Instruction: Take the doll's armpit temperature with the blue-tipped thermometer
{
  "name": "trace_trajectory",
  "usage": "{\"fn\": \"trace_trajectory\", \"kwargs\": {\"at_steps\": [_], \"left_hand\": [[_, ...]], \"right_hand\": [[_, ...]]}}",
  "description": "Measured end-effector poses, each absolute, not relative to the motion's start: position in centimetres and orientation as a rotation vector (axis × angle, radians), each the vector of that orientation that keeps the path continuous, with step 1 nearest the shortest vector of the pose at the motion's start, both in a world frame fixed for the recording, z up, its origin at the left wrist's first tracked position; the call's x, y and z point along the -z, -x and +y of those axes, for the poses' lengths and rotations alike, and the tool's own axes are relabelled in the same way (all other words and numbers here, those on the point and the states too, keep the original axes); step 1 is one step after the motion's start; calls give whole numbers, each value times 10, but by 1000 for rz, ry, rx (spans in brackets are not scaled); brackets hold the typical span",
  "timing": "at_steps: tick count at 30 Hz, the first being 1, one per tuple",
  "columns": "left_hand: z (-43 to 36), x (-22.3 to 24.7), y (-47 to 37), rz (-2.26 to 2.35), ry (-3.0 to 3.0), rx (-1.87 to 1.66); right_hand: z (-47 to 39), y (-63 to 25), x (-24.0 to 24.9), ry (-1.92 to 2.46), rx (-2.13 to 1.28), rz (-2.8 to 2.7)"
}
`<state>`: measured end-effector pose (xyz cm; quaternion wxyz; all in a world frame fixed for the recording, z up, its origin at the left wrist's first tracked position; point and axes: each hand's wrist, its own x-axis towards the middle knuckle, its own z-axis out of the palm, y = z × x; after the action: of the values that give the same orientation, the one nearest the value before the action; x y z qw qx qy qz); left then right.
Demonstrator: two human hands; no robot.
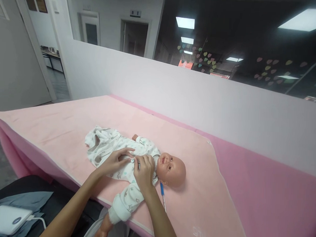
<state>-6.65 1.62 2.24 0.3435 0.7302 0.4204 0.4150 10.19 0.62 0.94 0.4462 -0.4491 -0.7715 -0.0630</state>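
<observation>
A baby doll (172, 169) lies on its back with its head to the right. It wears white baby clothes (124, 174) with a small print, and the leg end lies loose and flat at the left. My left hand (117, 161) rests over the doll's chest, thumb and fingers pinching the front of the clothes. Beside it, my right hand (144, 171) is closed on the front edge near the neck. Between the fingertips shows a small, pale round fastener (132, 160). One sleeve reaches over the table's near edge, with the doll's hand (100, 233) beyond it.
A pink mat (196, 200) covers the table. A thin stick with a blue end (162, 189) lies by the doll's head, partly behind my right forearm. A white power bank (8, 219) with a cable sits at lower left. A white wall (174, 94) with a window stands behind.
</observation>
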Motion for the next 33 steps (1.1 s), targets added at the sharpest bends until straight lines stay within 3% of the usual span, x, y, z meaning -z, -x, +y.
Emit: {"fn": "trace_trajectory", "kwargs": {"at_steps": [25, 33], "left_hand": [[16, -30, 51, 1522, -2206, -1160], [11, -32, 41, 1390, -2315, -1143]], "right_hand": [[5, -101, -9, 1212, 208, -1765], [8, -101, -4, 1200, 202, -1750]]}}
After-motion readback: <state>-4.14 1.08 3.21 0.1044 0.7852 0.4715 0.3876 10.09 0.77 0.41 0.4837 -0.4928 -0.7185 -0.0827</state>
